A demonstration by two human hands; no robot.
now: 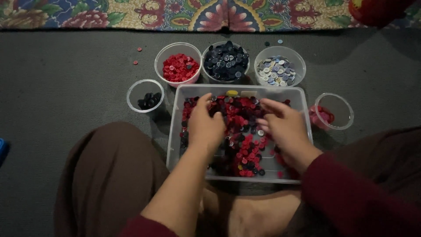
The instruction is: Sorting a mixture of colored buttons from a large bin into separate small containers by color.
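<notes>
Head view: both hands sit in the clear tray [302, 94] on the floor; left hand [205, 127] and right hand [283, 125] rest loosely curled on mixed buttons [245, 151] lying directly beneath, sorted cups beyond; whether either pinches one, I cannot tell.

The floor was covered with a plain dark grey carpet [66, 83] of short, even pile, which filled most of the view. Along the far edge lay a patterned rug [131, 13] with large floral and leaf shapes in red, blue, green and cream, its border running straight across the top. The light was dim and soft, a little brighter near the middle and falling off toward the corners, so the carpet looked almost black at the sides. No wall, window or furniture showed from the head camera.
</notes>
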